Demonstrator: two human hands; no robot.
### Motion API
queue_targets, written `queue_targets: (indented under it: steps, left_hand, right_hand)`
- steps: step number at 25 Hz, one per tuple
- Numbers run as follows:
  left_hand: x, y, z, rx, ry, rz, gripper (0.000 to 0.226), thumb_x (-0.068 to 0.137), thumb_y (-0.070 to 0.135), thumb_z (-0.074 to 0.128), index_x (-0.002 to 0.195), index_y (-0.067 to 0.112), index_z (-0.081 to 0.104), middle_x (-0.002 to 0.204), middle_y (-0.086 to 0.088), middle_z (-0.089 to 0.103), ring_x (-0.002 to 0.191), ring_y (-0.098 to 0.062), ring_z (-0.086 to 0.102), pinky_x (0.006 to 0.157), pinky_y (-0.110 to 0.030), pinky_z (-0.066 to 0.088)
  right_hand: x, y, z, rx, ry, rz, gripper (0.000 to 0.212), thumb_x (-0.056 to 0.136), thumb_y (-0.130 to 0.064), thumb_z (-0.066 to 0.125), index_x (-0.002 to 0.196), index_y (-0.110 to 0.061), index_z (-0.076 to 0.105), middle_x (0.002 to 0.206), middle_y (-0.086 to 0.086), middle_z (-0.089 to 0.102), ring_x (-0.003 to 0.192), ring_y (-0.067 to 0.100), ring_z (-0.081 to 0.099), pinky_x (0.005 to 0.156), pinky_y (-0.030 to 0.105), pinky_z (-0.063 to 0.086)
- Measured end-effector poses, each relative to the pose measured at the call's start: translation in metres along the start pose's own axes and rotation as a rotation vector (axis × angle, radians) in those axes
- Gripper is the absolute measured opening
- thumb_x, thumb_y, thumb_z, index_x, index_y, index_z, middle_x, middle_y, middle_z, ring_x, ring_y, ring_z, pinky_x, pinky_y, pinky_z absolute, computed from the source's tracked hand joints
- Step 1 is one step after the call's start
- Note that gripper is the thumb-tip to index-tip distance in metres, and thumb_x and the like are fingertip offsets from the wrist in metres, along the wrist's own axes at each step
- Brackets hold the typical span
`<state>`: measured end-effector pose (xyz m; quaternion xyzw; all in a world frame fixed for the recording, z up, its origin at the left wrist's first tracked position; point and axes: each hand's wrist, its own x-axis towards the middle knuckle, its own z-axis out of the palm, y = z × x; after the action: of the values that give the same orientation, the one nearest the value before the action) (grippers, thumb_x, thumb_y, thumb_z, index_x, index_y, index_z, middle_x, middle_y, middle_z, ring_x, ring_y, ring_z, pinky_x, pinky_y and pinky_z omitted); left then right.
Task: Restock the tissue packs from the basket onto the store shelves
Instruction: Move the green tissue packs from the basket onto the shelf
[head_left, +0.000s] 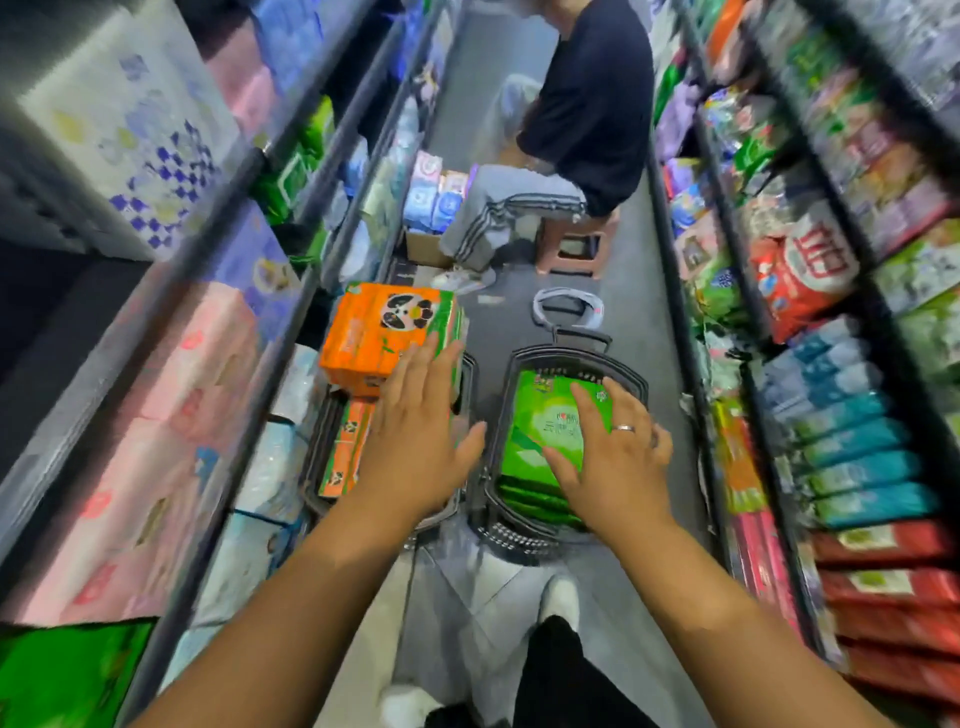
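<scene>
My right hand (613, 457) lies flat, fingers spread, on the top green tissue pack (540, 415) in the right basket (636, 387). My left hand (415, 431), fingers straight, touches the orange tissue pack (374, 332) above the left basket (316, 462). Farther down the aisle, a person (592, 104) sits on a stool (576, 249).

Left basket (312, 470) beside right basket (632, 378) on floor (639, 249) — left shelves (208, 291), right shelves (748, 291) flanking; person (587, 104) beyond.
</scene>
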<state>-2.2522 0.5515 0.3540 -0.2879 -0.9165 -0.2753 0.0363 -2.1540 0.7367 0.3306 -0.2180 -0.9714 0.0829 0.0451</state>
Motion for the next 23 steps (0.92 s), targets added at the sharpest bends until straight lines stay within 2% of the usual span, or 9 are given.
queue_targets:
  steps: [3,7,9,12,16,20,23]
  left_hand:
    - [0.024,0.018,0.052,-0.019,-0.083,-0.005,0.077,0.083,0.051,0.042,0.148,0.014,0.024,0.156,-0.013,0.026,0.145,-0.029,0.02,0.118,-0.041,0.016]
    - [0.053,0.03,0.144,-0.032,-0.193,-0.105,0.079,0.081,0.044,0.055,0.147,0.009,0.03,0.154,-0.014,0.029,0.142,-0.032,0.025,0.118,-0.043,0.021]
    - [0.063,0.024,0.199,-0.032,-0.268,-0.162,0.079,0.079,0.044,0.056,0.145,0.008,0.031,0.151,-0.017,0.033,0.139,-0.035,0.03,0.115,-0.047,0.026]
    - [0.075,0.004,0.273,-0.01,-0.333,-0.241,0.078,0.079,0.046,0.054,0.144,0.008,0.032,0.149,-0.018,0.035,0.138,-0.035,0.031,0.113,-0.049,0.029]
    - [0.084,-0.024,0.376,-0.077,-0.421,-0.369,0.079,0.084,0.029,0.07,0.148,0.009,0.028,0.154,-0.015,0.027,0.144,-0.027,0.021,0.115,-0.033,0.016]
    - [0.08,-0.068,0.471,-0.094,-0.499,-0.405,0.078,0.083,0.034,0.071,0.145,0.008,0.032,0.146,-0.018,0.038,0.137,-0.032,0.033,0.113,-0.045,0.028]
    - [0.078,-0.109,0.529,-0.093,-0.495,-0.476,0.078,0.083,0.033,0.072,0.145,0.006,0.032,0.144,-0.017,0.04,0.135,-0.03,0.036,0.113,-0.043,0.028]
  right_hand:
    - [0.015,0.045,0.02,0.033,-0.096,0.116,0.075,0.085,-0.056,0.058,0.15,-0.03,0.031,0.157,0.01,0.023,0.143,0.031,0.021,0.108,0.055,0.021]
    - [0.049,0.111,0.073,0.08,-0.173,0.147,0.075,0.085,-0.054,0.06,0.149,-0.028,0.031,0.154,0.013,0.029,0.14,0.034,0.028,0.105,0.053,0.029]
    - [0.067,0.143,0.111,0.09,-0.267,0.177,0.076,0.087,-0.056,0.056,0.151,-0.027,0.026,0.156,0.013,0.025,0.142,0.033,0.025,0.108,0.05,0.028]
    - [0.094,0.181,0.169,0.102,-0.378,0.199,0.079,0.089,-0.057,0.051,0.153,-0.026,0.017,0.159,0.011,0.015,0.144,0.032,0.02,0.111,0.047,0.024]
    - [0.122,0.229,0.265,0.151,-0.48,0.208,0.082,0.089,-0.058,0.051,0.154,-0.025,0.011,0.159,0.012,0.009,0.144,0.034,0.016,0.113,0.047,0.027]
    - [0.135,0.253,0.351,0.21,-0.499,0.229,0.083,0.089,-0.057,0.053,0.153,-0.022,0.014,0.157,0.016,0.01,0.143,0.035,0.016,0.111,0.043,0.029]
    - [0.135,0.27,0.414,0.281,-0.508,0.312,0.086,0.086,-0.055,0.06,0.153,-0.021,0.017,0.157,0.016,0.009,0.143,0.035,0.02,0.112,0.041,0.031]
